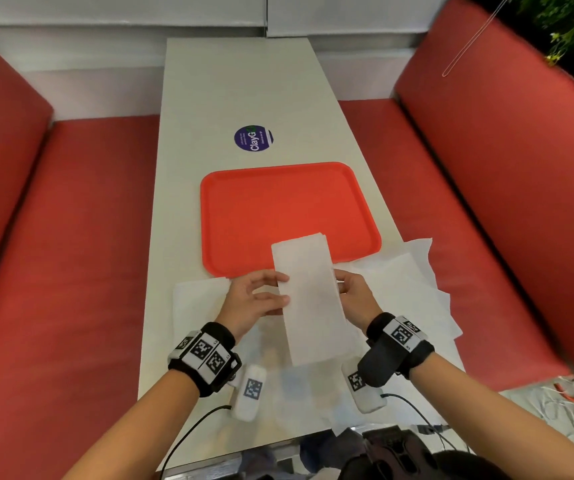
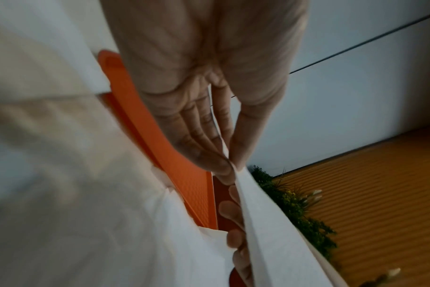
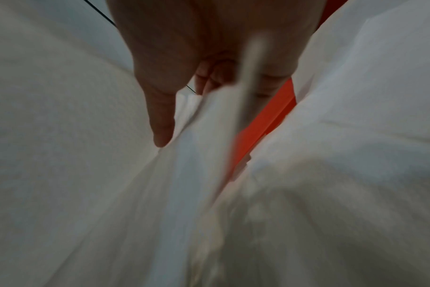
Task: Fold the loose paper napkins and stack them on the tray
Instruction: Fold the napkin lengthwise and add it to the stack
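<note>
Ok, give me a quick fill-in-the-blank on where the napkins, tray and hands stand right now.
1. The folded napkin is held by ____ hands.
2. The tray is coloured ____.
3. The number of napkins lying flat inside the tray is ____.
4. The left hand pinches the napkin's ____ edge, the right hand the other.

Missing words: both; red; zero; left

Long white table (image 1: 209, 109) running between two red padded booth benches (image 1: 81, 237) (image 1: 486, 188). Round purple sticker (image 1: 253, 138) on the tabletop. White panelled wall (image 1: 174, 10) at the far end. Green leafy plant (image 1: 569, 26) top right, behind the right backrest.
</note>
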`<state>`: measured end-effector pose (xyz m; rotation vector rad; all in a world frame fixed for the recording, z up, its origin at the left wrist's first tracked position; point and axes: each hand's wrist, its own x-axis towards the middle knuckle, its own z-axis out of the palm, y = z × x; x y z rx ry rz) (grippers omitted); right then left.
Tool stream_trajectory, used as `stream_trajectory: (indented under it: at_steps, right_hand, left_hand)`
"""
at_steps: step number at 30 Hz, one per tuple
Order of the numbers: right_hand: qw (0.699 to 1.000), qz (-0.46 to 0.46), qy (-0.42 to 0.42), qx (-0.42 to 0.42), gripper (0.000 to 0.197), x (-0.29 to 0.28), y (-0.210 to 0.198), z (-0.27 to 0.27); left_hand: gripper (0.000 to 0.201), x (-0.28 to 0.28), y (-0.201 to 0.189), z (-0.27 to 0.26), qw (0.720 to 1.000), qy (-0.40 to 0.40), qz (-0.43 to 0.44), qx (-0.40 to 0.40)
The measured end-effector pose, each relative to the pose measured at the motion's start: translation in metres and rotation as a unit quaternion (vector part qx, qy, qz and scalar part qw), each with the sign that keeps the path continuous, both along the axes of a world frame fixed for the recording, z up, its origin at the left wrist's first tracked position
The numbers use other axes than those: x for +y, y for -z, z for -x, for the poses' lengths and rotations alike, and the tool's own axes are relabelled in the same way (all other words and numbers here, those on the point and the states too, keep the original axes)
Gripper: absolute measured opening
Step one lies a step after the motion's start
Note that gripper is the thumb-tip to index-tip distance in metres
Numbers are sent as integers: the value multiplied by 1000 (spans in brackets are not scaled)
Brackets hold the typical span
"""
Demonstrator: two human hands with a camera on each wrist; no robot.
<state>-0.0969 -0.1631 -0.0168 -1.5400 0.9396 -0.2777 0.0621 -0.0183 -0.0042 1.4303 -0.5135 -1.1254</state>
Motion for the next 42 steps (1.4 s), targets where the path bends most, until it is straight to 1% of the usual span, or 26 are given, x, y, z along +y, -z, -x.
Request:
stream_trajectory:
  at_steps: [1, 4, 6, 9, 10, 12, 15, 18, 22, 27, 30, 32, 34, 36, 38, 40, 42]
  right_hand:
    - [1000, -11, 2, -5, 27, 3, -2, -4]
    - [999, -47, 14, -7, 18, 14, -4, -16]
    - [997, -68, 21, 2, 26, 25, -2, -27]
    - [997, -70, -15, 25, 35, 49, 0, -46]
    - [997, -65, -33, 33, 34, 58, 2, -53]
    - [995, -54, -63, 52, 25, 76, 7, -64]
    - [994, -35, -75, 78, 18, 98, 14, -83]
    - [992, 6, -74, 104, 20, 112, 16, -101]
    - [983, 64, -77, 154, 22, 120, 23, -122]
    - [970, 75, -88, 215, 20, 120, 41, -133]
    - [961, 80, -109, 241, 24, 122, 50, -132]
    - [955, 91, -120, 255, 29, 123, 50, -129]
    - [951, 120, -121, 257, 35, 119, 49, -122]
    - [954, 132, -109, 247, 38, 110, 43, -110]
    - [955, 137, -96, 244, 37, 95, 37, -91]
    - [954, 140, -74, 253, 31, 75, 31, -63]
    - [948, 149, -45, 276, 23, 52, 26, -32]
  left_hand:
    - [34, 5, -1, -2, 1000, -7, -7, -13]
    - [40, 27, -4, -11, 998, -19, -34, -39]
    - [41, 45, -4, -20, 997, -17, -55, -46]
    - [42, 76, 0, -37, 994, -12, -86, -69]
    - [42, 86, 2, -43, 992, -10, -98, -82]
    - [43, 103, 5, -54, 987, -10, -120, -107]
    - [43, 122, 13, -69, 978, -36, -150, -137]
    - [44, 130, 18, -79, 967, -59, -180, -168]
    - [49, 127, 30, -88, 956, -56, -205, -202]
    - [53, 124, 46, -92, 940, -31, -216, -262]
    - [55, 124, 52, -92, 929, -8, -230, -289]
    - [53, 124, 56, -90, 924, -7, -241, -298]
    - [47, 119, 55, -84, 915, -11, -239, -324]
    - [38, 109, 49, -75, 913, -15, -218, -345]
    - [29, 94, 41, -63, 917, -3, -193, -349]
    - [21, 75, 35, -50, 924, 33, -165, -342]
    - [17, 54, 33, -34, 926, 73, -146, -340]
